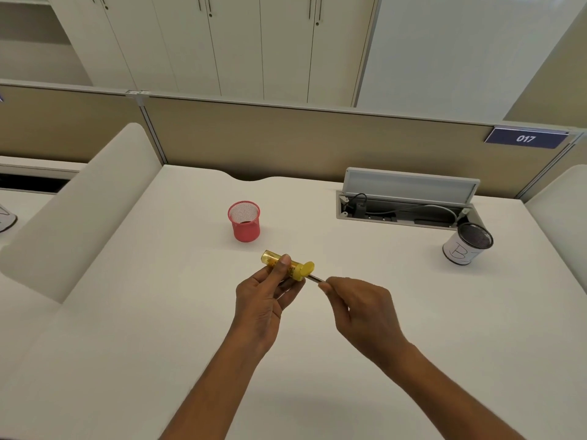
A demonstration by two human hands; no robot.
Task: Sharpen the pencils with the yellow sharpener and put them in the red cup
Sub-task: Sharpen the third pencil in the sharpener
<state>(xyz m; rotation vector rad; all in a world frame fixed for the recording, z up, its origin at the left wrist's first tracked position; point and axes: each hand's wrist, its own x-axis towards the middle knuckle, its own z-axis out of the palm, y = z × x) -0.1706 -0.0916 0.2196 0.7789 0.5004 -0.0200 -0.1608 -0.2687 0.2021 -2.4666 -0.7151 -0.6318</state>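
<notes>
Now our left grip (263, 300) curls around the yellow sharpener (298, 272) above the tabletop (158, 312), with flecks showing through its clear barrel. Just right of it, our right grip (362, 308) pinches the pencil (315, 278), whose tip sits in the sharpener. Farther off stands the red cup (244, 228); we cannot tell its contents.

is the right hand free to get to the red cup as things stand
Probably yes: the red cup stands open farther back, bare desk between. The right hand pinches a pencil stuck in the yellow sharpener that the left hand grips, so it must pull that out first.
</notes>
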